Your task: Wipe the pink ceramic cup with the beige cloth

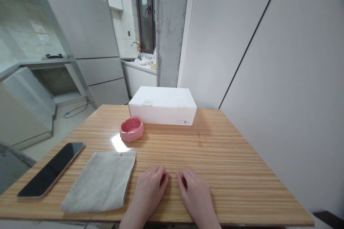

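Observation:
My left hand (pixel 149 189) and my right hand (pixel 195 193) rest palm down side by side on the striped wooden table (pixel 236 164), near its front edge. Their fingers are curled under loosely and neither holds anything. A folded grey cloth (pixel 100 182) lies flat just left of my left hand, not touching it. Farther back sits a pink ashtray (pixel 131 128), and behind that a closed white cardboard box (pixel 163 105).
A dark phone (pixel 52 173) lies face up at the table's left edge. A white wall (pixel 282 61) runs along the right side. Beyond the table stand a grey fridge (pixel 86 35), a concrete pillar (pixel 170 25) and a sink counter (pixel 139 64).

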### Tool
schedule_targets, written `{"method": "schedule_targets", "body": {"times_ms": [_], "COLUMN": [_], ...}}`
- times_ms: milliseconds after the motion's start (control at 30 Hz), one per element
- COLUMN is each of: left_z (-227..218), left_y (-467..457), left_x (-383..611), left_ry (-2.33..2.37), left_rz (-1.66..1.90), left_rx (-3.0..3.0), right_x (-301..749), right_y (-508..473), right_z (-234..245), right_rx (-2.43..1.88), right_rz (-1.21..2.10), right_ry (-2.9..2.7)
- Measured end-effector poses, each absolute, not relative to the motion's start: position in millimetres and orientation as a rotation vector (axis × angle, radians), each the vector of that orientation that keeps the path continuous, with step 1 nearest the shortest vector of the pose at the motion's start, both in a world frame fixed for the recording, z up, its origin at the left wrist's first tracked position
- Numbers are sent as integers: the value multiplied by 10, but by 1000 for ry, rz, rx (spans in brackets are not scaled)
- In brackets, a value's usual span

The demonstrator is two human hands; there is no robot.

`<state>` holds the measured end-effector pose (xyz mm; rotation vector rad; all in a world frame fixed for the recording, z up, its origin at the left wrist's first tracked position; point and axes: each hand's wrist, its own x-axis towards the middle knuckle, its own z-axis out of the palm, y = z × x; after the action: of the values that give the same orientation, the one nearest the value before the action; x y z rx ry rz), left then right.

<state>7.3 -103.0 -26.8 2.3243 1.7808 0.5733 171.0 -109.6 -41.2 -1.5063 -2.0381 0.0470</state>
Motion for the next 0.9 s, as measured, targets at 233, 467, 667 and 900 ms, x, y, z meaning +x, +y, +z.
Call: {"method": "schedule_targets", "body": {"times_ms": [233, 467, 667, 900], "left_z": [-253, -247, -261, -258], "left_y": [-1032, -1033, -1033, -1035], "left_x": [72, 77, 72, 68], "left_ry": [1776, 1771, 1787, 1783], "left_rz": [557, 580, 582, 595], "left_rx": [2320, 2329, 2337, 2329], "right_x": [1709, 1712, 1709, 1713], "right_y": [-1096, -1099, -1099, -1098], "right_z": [-415, -409, -398, -412], "right_rx": [-1506, -1489, -1480, -1489], "right_rz": [7, -23, -30, -4], "right_ry": [-2038, -2034, -2038, -2040]}}
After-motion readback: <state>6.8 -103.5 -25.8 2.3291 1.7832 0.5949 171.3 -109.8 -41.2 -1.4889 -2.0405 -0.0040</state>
